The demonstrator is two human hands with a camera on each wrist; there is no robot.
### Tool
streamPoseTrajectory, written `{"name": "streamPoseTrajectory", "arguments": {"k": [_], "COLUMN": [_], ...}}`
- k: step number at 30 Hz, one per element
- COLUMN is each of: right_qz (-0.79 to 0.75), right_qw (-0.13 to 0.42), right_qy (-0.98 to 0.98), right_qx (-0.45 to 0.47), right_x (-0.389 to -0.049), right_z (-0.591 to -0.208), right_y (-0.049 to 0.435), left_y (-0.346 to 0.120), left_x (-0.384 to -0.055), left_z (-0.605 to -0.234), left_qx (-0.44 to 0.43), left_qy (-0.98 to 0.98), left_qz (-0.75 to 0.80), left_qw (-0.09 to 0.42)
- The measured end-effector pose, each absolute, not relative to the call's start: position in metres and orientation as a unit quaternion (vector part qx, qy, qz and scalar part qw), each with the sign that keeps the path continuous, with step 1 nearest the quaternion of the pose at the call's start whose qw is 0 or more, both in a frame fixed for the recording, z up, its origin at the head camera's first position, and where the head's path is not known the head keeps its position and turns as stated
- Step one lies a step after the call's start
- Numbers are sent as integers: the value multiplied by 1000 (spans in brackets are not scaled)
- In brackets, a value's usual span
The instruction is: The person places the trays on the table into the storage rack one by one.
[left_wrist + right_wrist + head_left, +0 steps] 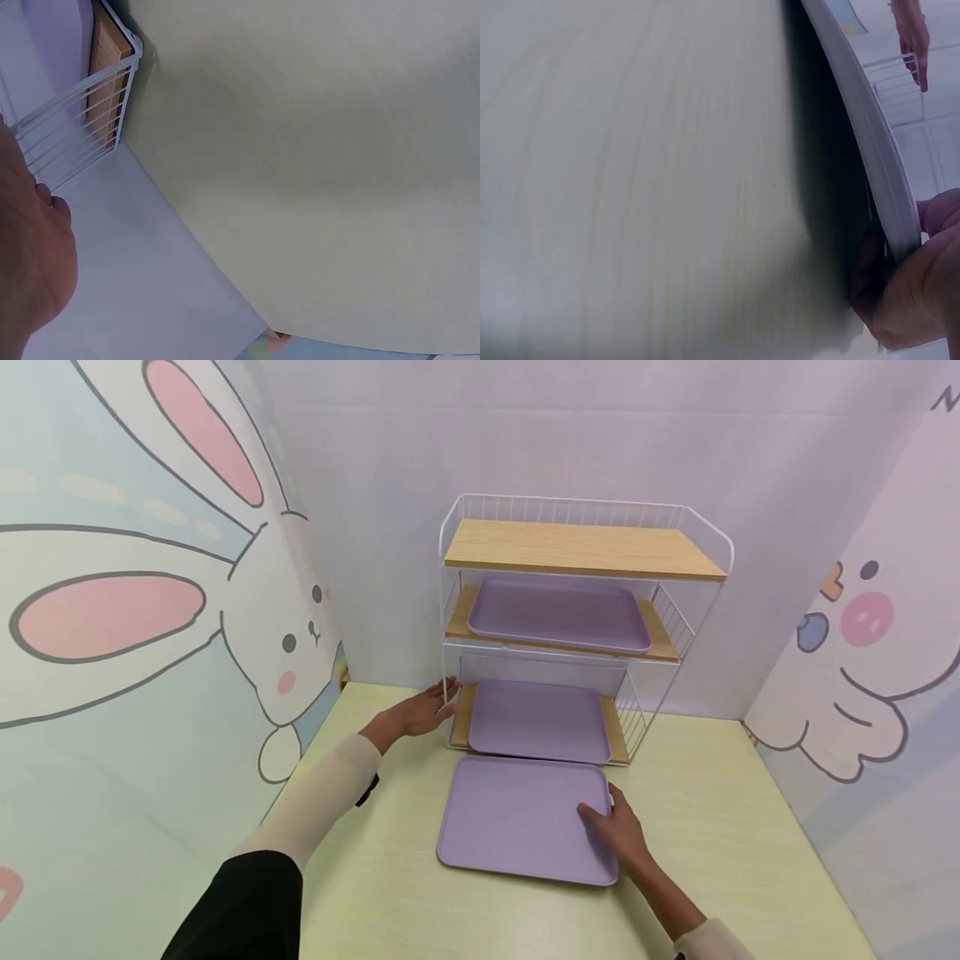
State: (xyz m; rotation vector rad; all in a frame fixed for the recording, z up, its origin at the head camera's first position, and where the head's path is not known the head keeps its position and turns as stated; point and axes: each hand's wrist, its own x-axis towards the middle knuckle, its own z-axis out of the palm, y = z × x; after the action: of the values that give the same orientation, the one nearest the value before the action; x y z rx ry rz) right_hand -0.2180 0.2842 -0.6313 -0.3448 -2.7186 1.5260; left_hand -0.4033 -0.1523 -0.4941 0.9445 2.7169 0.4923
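Note:
A lilac rectangular tray [517, 818] lies in front of a three-tier white wire rack [585, 550] with wooden boards. My right hand [621, 832] grips its right edge, thumb on top and fingers beneath. In the right wrist view, the tray's rim [881, 142] stands off the table above a dark shadow. Beside the rack's lower left side is my left hand [426, 710], fingers extended; the left wrist view shows it [37, 247] near the wire side. Similar lilac trays rest on the bottom shelf [538, 720] and the middle shelf [558, 612].
The rack stands at the back of a pale yellow wood-grain table [382, 893]. Behind it hangs a pale lilac backdrop [360, 527]. Cartoon-printed panels rise at both sides, with a rabbit [277, 618] on the left one.

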Motion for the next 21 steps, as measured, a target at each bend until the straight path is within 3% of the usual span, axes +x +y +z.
{"name": "streamPoseTrajectory", "arguments": {"k": [5, 9, 21], "right_qz": [577, 592, 589], "right_qw": [-40, -62, -64], "right_qy": [-808, -795, -796], "right_qx": [-112, -115, -123], "right_x": [-203, -201, -202], "right_z": [-598, -594, -573], "right_y": [268, 265, 273], "left_y": [-150, -149, -149], "left_x": [-401, -399, -397], "left_z": [-502, -506, -506], "left_qx": [321, 315, 306], "left_qy": [920, 921, 922], "left_qz": [203, 209, 215], "left_qw": [95, 90, 94]}}
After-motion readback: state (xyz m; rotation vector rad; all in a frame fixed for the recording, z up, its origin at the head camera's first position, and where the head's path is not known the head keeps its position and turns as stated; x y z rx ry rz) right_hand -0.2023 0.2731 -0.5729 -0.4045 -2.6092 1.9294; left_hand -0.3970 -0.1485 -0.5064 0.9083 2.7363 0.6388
